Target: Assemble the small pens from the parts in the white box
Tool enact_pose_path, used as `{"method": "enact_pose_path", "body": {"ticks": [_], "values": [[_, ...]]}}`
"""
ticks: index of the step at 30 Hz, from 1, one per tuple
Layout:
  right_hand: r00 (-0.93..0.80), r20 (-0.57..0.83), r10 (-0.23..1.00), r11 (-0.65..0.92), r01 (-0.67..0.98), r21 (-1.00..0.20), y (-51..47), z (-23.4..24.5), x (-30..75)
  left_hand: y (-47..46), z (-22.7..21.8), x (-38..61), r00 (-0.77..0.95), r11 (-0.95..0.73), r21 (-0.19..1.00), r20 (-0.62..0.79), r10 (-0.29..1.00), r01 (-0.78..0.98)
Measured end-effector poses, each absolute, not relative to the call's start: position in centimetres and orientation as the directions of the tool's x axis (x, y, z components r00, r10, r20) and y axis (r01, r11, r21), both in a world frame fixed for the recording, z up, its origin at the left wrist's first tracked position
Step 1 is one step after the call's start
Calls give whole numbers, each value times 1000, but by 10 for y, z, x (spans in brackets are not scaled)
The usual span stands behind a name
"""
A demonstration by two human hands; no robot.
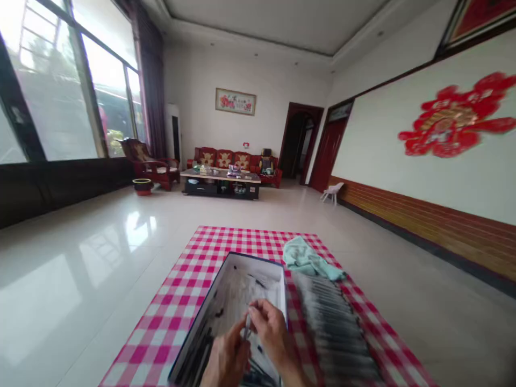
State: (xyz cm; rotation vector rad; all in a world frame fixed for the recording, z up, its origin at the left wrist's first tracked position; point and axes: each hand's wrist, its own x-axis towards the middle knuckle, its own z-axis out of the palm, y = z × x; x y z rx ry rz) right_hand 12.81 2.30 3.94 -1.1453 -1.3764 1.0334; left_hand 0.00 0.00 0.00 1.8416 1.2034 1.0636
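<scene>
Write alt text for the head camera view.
The left hand and right hand pinch a thin pale item over an open white-lined box on a red-and-white checked cloth. Rows of thin dark-tipped items and a crumpled teal towel lie beside the box, in a tiled living room with a red sofa beyond.

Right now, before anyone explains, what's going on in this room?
A person's left hand and right hand pinch a slim silvery item over an open white-lined box. The box sits on a red-checked cloth, beside a row of slender dark-and-grey items and a pale green towel.
</scene>
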Motion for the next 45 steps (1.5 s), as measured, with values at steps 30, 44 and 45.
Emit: {"method": "enact_pose_path", "body": {"ticks": [30,44,45], "values": [[-407,175,896,423,668,-613,29,32,147,9,-13,-20,47,-94,924,83,995,370],[-469,159,869,493,785,-376,23,29,139,13,-7,-25,49,37,991,-43,998,130],[-463,172,869,492,781,-385,23,31,141,14,-8,-26,45,46,992,-52,998,118]]}}
